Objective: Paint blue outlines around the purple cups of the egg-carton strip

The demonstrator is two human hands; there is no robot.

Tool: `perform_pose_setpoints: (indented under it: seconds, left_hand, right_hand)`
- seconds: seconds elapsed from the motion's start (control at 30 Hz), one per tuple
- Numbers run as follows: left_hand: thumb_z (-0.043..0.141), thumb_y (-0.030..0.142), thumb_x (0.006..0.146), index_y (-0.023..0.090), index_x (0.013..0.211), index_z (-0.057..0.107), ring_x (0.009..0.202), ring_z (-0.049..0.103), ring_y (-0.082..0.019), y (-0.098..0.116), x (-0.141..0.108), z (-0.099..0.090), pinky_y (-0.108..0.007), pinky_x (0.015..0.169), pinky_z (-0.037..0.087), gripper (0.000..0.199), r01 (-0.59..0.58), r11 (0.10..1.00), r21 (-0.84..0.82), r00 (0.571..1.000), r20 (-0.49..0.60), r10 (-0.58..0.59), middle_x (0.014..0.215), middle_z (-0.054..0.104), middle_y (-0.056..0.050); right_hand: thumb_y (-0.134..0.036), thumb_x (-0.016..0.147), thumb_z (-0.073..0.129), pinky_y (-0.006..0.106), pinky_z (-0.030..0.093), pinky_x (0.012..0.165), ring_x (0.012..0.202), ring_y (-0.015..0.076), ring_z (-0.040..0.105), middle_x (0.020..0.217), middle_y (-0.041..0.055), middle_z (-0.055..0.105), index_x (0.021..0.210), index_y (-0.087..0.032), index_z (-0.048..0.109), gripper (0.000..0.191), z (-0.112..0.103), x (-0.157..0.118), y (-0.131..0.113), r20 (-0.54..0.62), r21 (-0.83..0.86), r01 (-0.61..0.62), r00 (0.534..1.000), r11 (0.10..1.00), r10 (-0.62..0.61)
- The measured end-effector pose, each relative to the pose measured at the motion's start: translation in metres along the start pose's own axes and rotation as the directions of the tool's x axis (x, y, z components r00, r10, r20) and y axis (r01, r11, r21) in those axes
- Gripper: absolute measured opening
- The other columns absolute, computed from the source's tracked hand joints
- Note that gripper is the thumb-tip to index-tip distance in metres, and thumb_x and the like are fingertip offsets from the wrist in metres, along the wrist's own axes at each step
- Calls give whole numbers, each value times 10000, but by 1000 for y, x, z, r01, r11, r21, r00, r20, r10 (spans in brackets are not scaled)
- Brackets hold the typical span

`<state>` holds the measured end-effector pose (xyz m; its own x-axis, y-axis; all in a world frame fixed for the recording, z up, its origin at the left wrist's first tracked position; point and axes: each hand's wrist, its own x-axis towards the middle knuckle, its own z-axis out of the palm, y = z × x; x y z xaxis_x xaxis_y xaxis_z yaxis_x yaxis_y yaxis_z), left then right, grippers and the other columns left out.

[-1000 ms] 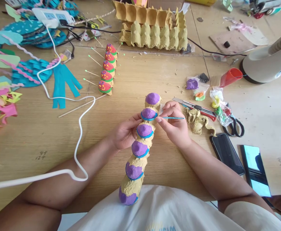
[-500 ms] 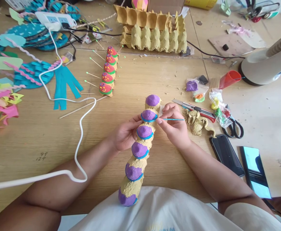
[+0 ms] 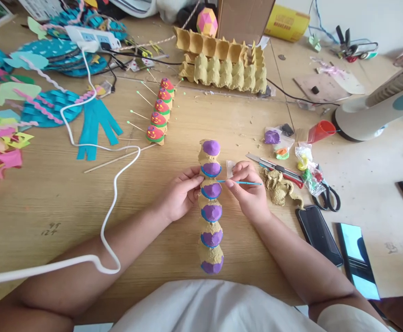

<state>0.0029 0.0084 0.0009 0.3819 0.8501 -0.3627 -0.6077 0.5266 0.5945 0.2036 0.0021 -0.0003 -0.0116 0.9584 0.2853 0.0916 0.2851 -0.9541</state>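
Note:
A long egg-carton strip runs upright through the middle of the view, its bumps capped in purple with blue edging under several of them. My left hand pinches the strip's left side near the second and third bumps. On the other side, my right hand is closed on a thin blue stick, whose tip reaches the strip between the second and third bumps. A small clear piece shows by my right fingers. The top bump has purple but no visible blue edging.
Red and green caterpillar strip at upper left, white cable across the left. Egg cartons stand behind. To the right are a cutter, tan clay, scissors, a red cup and phones.
The strip has swung from slanted to nearly straight, its near end moving right. The blue stick's tip has shifted from the second bump to just below it. The camera view has tilted up slightly.

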Motion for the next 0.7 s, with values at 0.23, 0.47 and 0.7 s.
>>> perform_pose_setpoints:
  seconds: [0.23,0.47,0.7]
  left_hand:
    - [942,216,720,168,973,791,668,739,-122,-4,2,0,-193,583,587,299,-17,1000,8,999,37,17,884,818,-22]
    - [935,208,714,175,964,791,673,728,-102,-4,6,-4,-174,594,561,289,-39,998,38,999,29,38,866,813,-11]
    - [998,281,625,189,942,808,669,722,-86,-5,7,-6,-163,601,566,381,-57,996,68,998,-4,57,842,809,8]
  right_hand:
    - [-420,904,791,451,496,1027,1063,236,605,1038,51,606,814,-254,668,226,-1,1,-3,25,-157,67,998,985,-64]
    - [-287,919,772,465,531,1043,1145,246,675,1163,90,701,835,-249,660,145,-10,14,-31,156,-276,147,982,950,-107]
    - [-249,906,781,471,565,1013,1115,250,744,1160,87,795,820,-246,665,144,-14,40,-49,333,-274,216,935,937,-118]
